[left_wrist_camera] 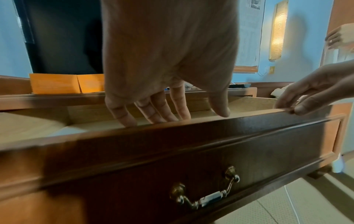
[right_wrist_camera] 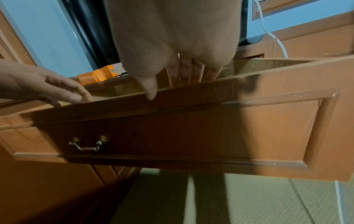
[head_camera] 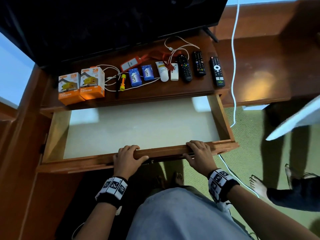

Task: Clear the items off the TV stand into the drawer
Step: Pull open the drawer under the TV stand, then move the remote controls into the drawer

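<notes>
Drawer (head_camera: 223, 118) front rail gripped by left hand (head_camera: 127, 157) and right hand (head_camera: 199, 155), fingers curled over.
Remotes (head_camera: 199, 64), soaps (head_camera: 135, 77), charger boxes (head_camera: 81, 85) lined on TV stand (head_camera: 155, 92) beneath TV (head_camera: 103, 23).

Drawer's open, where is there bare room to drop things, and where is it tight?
The whole drawer floor is bare, wall to wall, behind the front rail that the left hand and right hand grip. The TV stand top is crowded: boxes, soaps and remotes in a row.

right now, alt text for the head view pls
Both hands, left hand and right hand, grip the front edge of an open drawer. Behind it, the TV stand holds orange boxes, soaps and remotes.
</notes>
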